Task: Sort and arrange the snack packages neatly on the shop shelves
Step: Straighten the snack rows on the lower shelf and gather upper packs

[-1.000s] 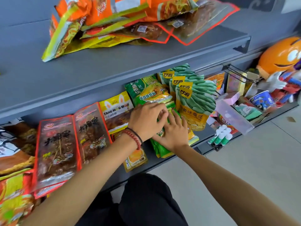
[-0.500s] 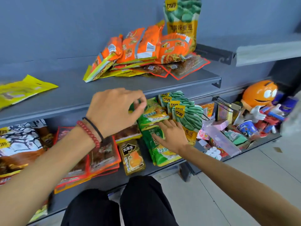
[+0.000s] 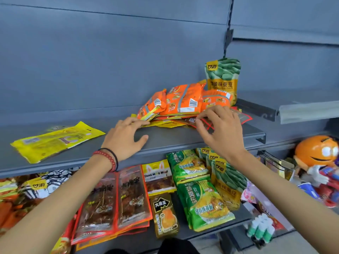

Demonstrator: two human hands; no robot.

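Head view: lower-shelf yellow packet (image 3: 158,173) reads "TANG MOU MOU".

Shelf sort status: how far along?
Done: green noodle packs and red skewer packs lie in rows on the lower shelf. In hand: left hand touches the jumbled orange pile on the upper shelf; right hand at its red-edged pack, grip unclear. To do: that pile, the stray yellow pack.

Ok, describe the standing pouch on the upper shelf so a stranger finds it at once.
Look at the upper shelf, then the heap of orange packs near its right end. Just behind the heap is the bean pouch. It alone stands upright: green beans printed above, a yellow band below.
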